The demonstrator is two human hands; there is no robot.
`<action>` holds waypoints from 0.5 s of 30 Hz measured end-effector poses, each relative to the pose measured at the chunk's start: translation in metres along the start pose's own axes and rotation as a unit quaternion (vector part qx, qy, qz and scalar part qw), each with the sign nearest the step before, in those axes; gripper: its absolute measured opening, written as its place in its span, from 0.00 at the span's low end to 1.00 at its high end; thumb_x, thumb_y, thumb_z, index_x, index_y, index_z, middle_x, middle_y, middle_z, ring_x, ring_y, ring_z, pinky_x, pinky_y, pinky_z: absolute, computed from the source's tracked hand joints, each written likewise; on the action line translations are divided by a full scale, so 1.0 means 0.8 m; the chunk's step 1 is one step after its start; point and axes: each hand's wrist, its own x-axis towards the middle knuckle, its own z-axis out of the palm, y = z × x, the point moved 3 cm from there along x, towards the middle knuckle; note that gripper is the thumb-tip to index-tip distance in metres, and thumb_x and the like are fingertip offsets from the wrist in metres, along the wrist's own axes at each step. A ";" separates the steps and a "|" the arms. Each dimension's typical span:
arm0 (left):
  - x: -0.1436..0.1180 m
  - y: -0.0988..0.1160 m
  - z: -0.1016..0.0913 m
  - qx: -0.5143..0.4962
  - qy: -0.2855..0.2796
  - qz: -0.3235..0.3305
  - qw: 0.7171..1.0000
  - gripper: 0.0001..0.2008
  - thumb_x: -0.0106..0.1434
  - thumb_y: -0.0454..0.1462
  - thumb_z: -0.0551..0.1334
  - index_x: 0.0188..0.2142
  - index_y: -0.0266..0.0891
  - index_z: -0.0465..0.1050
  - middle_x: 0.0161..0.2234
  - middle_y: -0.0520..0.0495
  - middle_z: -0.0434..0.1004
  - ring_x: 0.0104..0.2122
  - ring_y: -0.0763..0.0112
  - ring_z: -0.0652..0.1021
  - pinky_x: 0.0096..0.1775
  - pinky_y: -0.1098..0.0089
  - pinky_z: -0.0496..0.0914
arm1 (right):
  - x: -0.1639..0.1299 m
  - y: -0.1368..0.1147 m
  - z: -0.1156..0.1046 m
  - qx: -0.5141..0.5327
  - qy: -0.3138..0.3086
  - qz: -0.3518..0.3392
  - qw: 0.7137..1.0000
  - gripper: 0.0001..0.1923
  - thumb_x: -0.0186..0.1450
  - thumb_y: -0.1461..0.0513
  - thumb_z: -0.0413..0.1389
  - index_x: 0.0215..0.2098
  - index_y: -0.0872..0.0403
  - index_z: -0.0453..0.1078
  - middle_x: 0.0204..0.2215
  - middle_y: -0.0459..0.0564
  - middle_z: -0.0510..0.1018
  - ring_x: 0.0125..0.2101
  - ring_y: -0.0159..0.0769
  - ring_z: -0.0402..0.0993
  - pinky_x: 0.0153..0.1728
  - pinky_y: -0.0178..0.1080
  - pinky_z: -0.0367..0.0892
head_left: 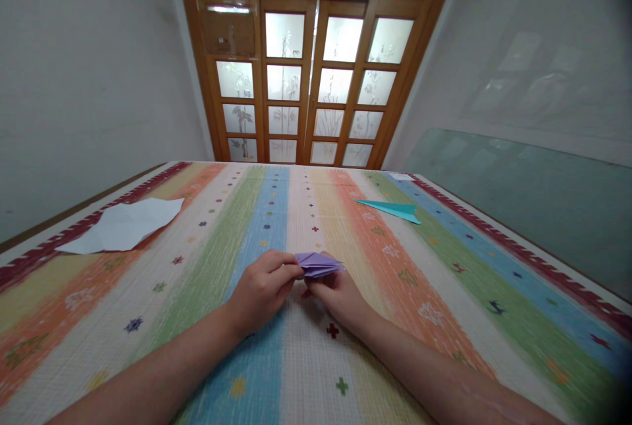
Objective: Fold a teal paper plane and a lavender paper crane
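A small piece of folded purple paper [318,265] with several pointed layers is held between my two hands, just above the striped cloth. My left hand [266,287] pinches its left end between thumb and fingers. From the right and below, my right hand [340,293] grips the other side, its thumb along the lower edge. Some fingers of both hands are hidden behind the paper and the palms.
A striped, patterned cloth [197,320] covers the table. Toward the back right lies a turquoise paper plane [392,209]. A creased white sheet [126,224] rests at the left. Wooden doors with glass panes [311,83] stand beyond the far edge, with walls on both sides.
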 end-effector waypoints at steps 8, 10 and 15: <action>-0.006 -0.014 0.018 -0.187 0.006 -0.213 0.959 0.05 0.64 0.33 0.60 0.40 0.41 0.70 0.37 0.50 0.77 0.36 0.68 0.78 0.38 0.69 0.73 | -0.005 -0.002 0.001 -0.022 -0.014 -0.010 1.000 0.15 0.61 0.64 0.61 0.47 0.50 0.69 0.43 0.50 0.75 0.47 0.42 0.73 0.46 0.45 0.72; -0.006 -0.017 0.022 -0.230 0.015 -0.253 0.940 0.04 0.62 0.33 0.62 0.38 0.41 0.69 0.35 0.51 0.76 0.34 0.69 0.78 0.35 0.71 0.72 | -0.005 -0.004 0.002 -0.023 -0.024 -0.011 0.999 0.12 0.61 0.63 0.62 0.43 0.50 0.68 0.42 0.49 0.75 0.45 0.40 0.73 0.45 0.44 0.72; -0.005 -0.023 0.028 -0.317 0.029 -0.297 0.900 0.08 0.60 0.34 0.64 0.36 0.40 0.65 0.32 0.52 0.72 0.31 0.71 0.76 0.29 0.74 0.69 | -0.003 -0.004 0.000 -0.004 -0.006 0.011 1.000 0.13 0.60 0.60 0.63 0.38 0.51 0.63 0.39 0.48 0.74 0.42 0.39 0.74 0.39 0.42 0.73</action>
